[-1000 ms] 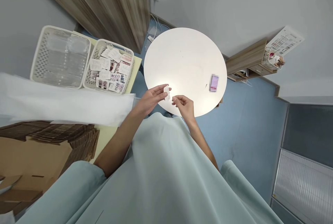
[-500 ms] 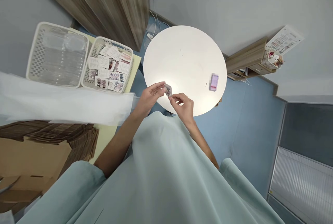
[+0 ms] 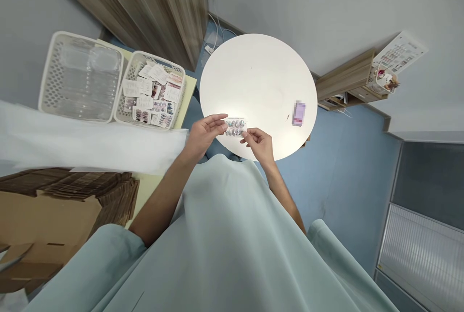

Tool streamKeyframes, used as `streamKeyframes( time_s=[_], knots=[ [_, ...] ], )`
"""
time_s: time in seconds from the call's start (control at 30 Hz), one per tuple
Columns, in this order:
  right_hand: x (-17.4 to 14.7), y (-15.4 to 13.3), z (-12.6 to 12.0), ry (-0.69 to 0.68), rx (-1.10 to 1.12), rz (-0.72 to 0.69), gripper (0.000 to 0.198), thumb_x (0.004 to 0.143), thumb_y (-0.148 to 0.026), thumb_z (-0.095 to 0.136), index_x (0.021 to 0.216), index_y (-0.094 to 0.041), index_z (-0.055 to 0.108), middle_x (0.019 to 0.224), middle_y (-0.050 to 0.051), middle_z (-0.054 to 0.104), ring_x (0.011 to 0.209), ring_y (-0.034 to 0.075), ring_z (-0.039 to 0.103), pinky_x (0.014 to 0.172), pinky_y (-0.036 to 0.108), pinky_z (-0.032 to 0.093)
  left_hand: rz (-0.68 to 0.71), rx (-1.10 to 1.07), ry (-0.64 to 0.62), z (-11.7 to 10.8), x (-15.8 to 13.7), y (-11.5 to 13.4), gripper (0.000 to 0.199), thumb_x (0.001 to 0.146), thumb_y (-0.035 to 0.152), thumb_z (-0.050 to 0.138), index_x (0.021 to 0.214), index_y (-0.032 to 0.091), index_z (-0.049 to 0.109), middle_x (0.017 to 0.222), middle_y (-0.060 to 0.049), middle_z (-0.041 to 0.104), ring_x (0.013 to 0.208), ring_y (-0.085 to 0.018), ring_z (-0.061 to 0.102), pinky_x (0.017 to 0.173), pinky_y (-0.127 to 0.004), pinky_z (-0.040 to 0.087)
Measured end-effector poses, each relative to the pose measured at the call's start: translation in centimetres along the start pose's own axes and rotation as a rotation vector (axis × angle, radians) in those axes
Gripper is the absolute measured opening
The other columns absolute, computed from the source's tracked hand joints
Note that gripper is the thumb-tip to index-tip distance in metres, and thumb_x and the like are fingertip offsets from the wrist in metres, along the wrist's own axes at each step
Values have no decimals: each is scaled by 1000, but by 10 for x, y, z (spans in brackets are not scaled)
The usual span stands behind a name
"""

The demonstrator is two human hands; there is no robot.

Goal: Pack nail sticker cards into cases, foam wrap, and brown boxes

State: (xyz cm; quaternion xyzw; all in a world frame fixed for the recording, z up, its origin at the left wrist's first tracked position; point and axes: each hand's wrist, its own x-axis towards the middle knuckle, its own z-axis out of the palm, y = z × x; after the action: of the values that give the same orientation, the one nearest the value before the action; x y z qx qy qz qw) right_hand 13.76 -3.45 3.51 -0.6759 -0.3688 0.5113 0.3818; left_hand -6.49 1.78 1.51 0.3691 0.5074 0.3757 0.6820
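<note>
A small card of press-on nails (image 3: 235, 127), with two rows of shiny pinkish and silvery nails, is held up over the near edge of the round white table (image 3: 253, 70). My left hand (image 3: 203, 134) pinches its left end between thumb and fingers. At the lower right corner, my right hand (image 3: 259, 145) grips it with thumb and index finger. The nail side faces up toward me. Farther right on the table lies a purple item (image 3: 299, 113), blurred out by pixelation.
Left of the table, a white basket (image 3: 184, 73) contains several similar nail cards. Beside it another basket (image 3: 40, 94) contains clear plastic boxes. White sheeting (image 3: 90, 145) and folded cardboard boxes (image 3: 47, 220) lie nearer me. A wooden shelf (image 3: 348, 80) stands at the right wall.
The card has turned from a steep tilt to lying flat toward me, so both rows of nails show. My right hand has shifted slightly right.
</note>
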Motion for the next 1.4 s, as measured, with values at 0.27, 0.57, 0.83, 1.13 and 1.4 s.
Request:
streamKeyframes(
  time_s=[0.27,0.57,0.83,1.13,1.4],
  knots=[
    [5,3,-20,-67,-15,-87,57,85,-76,82,114,-26,80,107,1,79,59,10,57,63,31,60,33,89,-33,6,-2,6,68,74,65,99,123,19,84,119,-15,82,120,-35,75,107,-49,64],
    [6,13,-34,-60,37,-67,54,84,-79,83,94,-26,82,69,-3,63,62,14,55,58,30,51,72,216,-13,26,-11,4,63,79,64,95,123,20,85,113,-12,83,112,-31,77,104,-46,65],
    [7,25,-58,-129,141,-14,52,83,-73,88,100,-25,83,77,-1,75,65,16,70,65,32,58,2,215,12,52,-17,7,72,84,79,88,124,20,84,102,-11,84,93,-28,80,97,-47,68],
    [12,34,-91,-94,147,-84,47,89,-70,84,109,-27,87,107,5,86,82,21,79,74,37,66,75,273,-133,74,-13,-2,73,82,55,95,144,23,75,138,-14,77,116,-29,79,107,-46,67],
    [19,38,-113,-22,100,-206,39,94,-64,84,111,-29,89,118,5,86,111,26,79,105,43,67,164,185,-104,98,-4,-27,84,82,49,96,157,30,64,154,-12,67,118,-25,79,107,-43,67]
  ],
)
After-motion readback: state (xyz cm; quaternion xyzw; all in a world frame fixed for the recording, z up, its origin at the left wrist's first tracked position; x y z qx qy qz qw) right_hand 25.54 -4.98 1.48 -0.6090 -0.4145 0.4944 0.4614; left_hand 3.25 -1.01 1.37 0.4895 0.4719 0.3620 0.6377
